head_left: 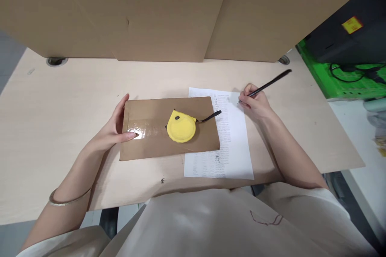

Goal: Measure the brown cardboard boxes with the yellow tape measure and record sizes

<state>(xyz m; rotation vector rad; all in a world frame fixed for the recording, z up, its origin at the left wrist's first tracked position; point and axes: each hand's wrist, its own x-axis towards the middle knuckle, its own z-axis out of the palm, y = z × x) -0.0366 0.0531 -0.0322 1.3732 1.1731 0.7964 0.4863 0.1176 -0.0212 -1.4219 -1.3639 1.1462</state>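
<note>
My left hand (pixel 113 126) grips the left end of a small brown cardboard box (pixel 150 114), its thumb on the shiny clear tape across the top and its fingers behind the edge. On the box lies a yellow tape measure (pixel 181 127) with a black button and a black wrist strap (pixel 212 116) reaching to the right. Partly under the box is a printed sheet of paper (pixel 233 140) with rows of small text. My right hand (pixel 255 102) holds a long black pen (pixel 273 82) at the sheet's upper right edge, its tip close to the paper.
Large cardboard boxes (pixel 163 16) stand along the back of the pale wooden table (pixel 60 108). Cable holes (pixel 56 62) sit near its back corners. At the right are a green crate (pixel 346 84) with black cables and a dark case (pixel 340 20) bearing a yellow label.
</note>
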